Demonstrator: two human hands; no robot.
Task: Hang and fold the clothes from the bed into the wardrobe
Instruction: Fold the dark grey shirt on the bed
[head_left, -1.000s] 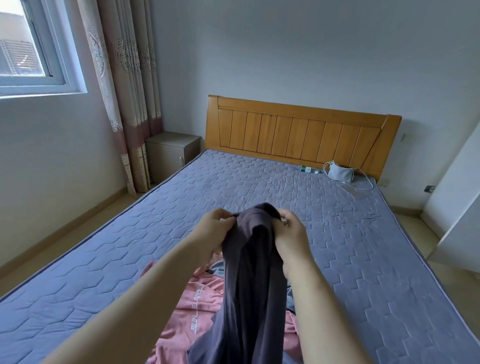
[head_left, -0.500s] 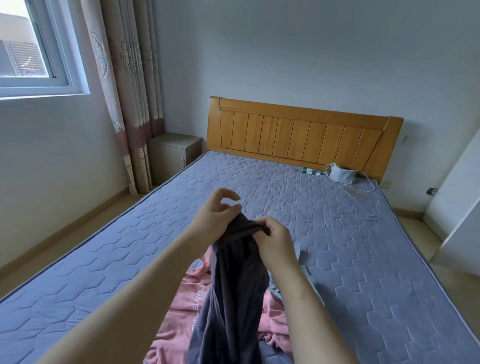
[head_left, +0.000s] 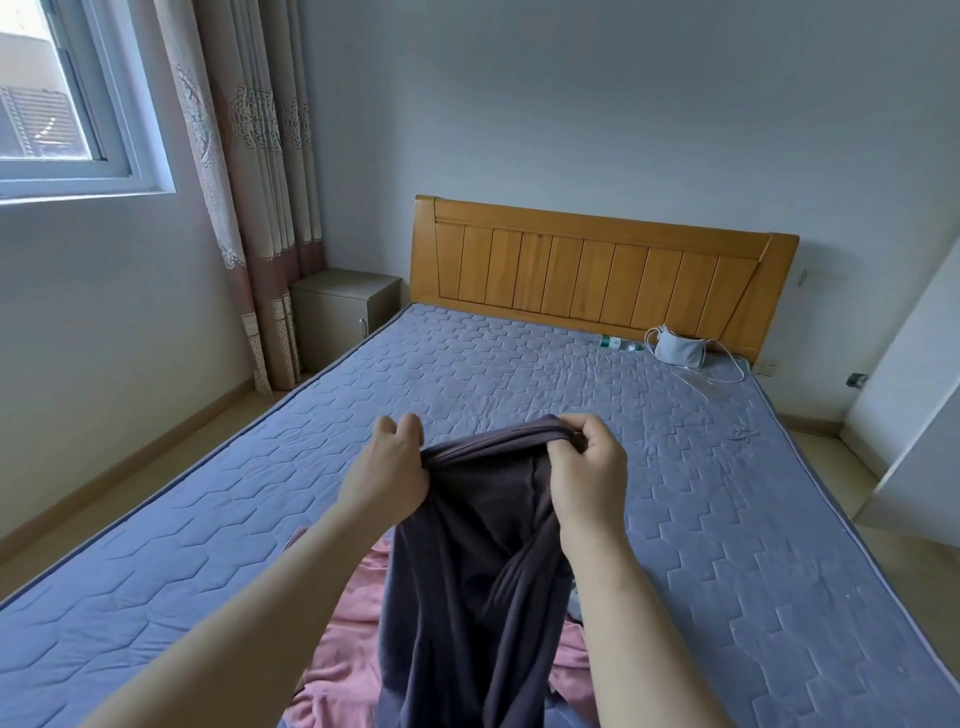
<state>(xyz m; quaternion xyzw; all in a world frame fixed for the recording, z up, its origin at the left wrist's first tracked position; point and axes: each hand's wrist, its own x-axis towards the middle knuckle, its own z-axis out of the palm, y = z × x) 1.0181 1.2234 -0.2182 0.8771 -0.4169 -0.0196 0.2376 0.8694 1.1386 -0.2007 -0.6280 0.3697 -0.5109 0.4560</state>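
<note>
so the grey garment (head_left: 483, 561) hangs open, my left hand (head_left: 387, 467) and right hand (head_left: 589, 475) pinch its top edge (pink top (head_left: 343, 660) below them).

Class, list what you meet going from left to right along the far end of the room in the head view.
Window → curtain → bedside cabinet → wooden headboard → plastic bottle → grey pouch.

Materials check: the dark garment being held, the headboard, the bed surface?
Dark garment: soft knit, likely jersey; matte, falls in limp folds from both hands.
Headboard: wood or wood veneer, orange-toned with a light sheen; vertical plank seams show.
Bed surface: quilted textile, blue-grey, stitched hexagon pattern.
</note>
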